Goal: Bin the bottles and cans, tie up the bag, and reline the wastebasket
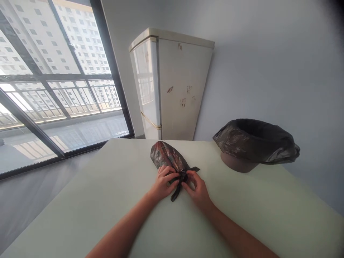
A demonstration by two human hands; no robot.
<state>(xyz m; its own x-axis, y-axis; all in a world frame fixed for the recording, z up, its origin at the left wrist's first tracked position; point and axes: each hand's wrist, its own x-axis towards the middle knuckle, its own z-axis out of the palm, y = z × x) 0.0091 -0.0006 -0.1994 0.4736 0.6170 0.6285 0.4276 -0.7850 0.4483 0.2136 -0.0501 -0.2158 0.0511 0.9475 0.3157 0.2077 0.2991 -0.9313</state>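
A filled black plastic bag (170,154) lies on the pale table (113,186), with reddish contents showing faintly through its film. Its neck is gathered in a knot, and two loose ends stick out, one to the right and one toward me. My left hand (163,182) pinches the knot from the left, thumb and fingers closed on the plastic. From the right, my right hand (197,188) grips the same knot between thumb and fingertips. The exact folds of the knot are partly hidden by my fingers.
At the table's far right stands a brown bin (238,163) lined with a black bag (249,143) folded over its rim. A worn white fridge (182,86) stands behind the table. Sliding glass doors (61,82) are at the left, a grey wall at the right.
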